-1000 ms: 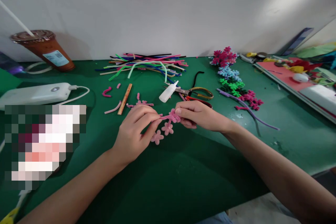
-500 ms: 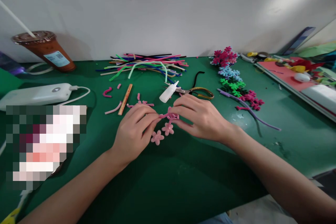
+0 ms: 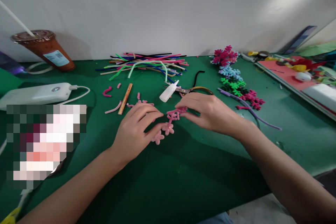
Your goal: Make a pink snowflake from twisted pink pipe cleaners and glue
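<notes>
My right hand (image 3: pixel 210 111) pinches a bent pink pipe-cleaner piece (image 3: pixel 173 111) between thumb and fingertips, above the green table. Opposite it, my left hand (image 3: pixel 136 129) has its thumb and forefinger apart, with nothing visibly gripped. Just below the fingertips, a pale pink pipe-cleaner flower (image 3: pixel 168 128) lies on the table. A second pale pink flower (image 3: pixel 158 137) is partly covered by my left thumb. Behind my left hand, more pink pipe-cleaner pieces (image 3: pixel 144 103) show only in part. A small white squeeze bottle (image 3: pixel 168 92) lies beyond the hands, against the scissors (image 3: pixel 185 91).
Behind lies a pile of coloured pipe cleaners (image 3: pixel 147 63). A wooden stick (image 3: pixel 125 99) is left of centre. Pipe-cleaner snowflake shapes (image 3: pixel 232 82) and a purple pipe cleaner (image 3: pixel 252 111) lie right. Left stand a drink cup (image 3: pixel 49 50) and a white power bank (image 3: pixel 36 94).
My left thumb and forefinger have come apart and let go of the pink piece. My right hand has shifted slightly right and up, still pinching it.
</notes>
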`<state>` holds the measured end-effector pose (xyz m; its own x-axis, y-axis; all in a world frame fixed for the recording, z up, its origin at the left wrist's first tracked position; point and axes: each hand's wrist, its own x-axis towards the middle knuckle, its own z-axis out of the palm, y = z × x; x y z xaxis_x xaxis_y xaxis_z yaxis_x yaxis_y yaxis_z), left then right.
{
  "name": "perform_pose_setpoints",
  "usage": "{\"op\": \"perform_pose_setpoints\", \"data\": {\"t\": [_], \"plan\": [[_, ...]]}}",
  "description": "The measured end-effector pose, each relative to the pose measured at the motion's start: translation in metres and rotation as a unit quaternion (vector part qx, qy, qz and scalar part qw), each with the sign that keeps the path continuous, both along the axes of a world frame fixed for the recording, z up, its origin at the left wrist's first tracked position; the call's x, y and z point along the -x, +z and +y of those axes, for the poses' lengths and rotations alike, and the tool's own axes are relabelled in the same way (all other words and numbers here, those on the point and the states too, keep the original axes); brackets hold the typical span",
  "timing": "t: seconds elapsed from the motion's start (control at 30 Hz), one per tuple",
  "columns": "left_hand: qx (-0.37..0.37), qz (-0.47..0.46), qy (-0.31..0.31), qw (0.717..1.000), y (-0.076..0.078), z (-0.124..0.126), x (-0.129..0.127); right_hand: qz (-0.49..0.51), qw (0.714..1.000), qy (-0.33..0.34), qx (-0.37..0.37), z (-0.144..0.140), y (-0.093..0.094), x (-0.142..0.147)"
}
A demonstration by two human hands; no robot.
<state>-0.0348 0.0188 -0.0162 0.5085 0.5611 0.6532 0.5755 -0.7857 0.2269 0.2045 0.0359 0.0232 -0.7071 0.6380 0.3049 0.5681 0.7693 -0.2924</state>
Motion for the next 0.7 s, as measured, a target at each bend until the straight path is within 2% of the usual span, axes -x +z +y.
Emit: {"op": "perform_pose_setpoints", "data": {"t": [0.17, 0.27, 0.4, 0.57, 0.7], "plan": [[0.051, 0.049, -0.059, 0.996, -0.003, -0.001, 0.0, -0.012, 0.991, -0.026, 0.128, 0.005, 0.003, -0.017], [0.093, 0.043, -0.062, 0.993, -0.006, -0.003, -0.002, -0.023, 0.986, -0.023, 0.164, 0.001, 0.003, -0.015], [0.113, 0.052, -0.053, 0.991, -0.007, -0.005, -0.003, -0.045, 0.988, -0.031, 0.144, -0.007, 0.002, -0.006], [0.098, 0.075, -0.047, 0.991, -0.007, -0.007, -0.004, -0.108, 0.987, -0.036, 0.113, -0.009, 0.001, -0.001], [0.092, 0.088, -0.047, 0.991, -0.009, -0.006, -0.005, -0.094, 0.989, -0.018, 0.11, -0.01, -0.001, 0.0]]}}
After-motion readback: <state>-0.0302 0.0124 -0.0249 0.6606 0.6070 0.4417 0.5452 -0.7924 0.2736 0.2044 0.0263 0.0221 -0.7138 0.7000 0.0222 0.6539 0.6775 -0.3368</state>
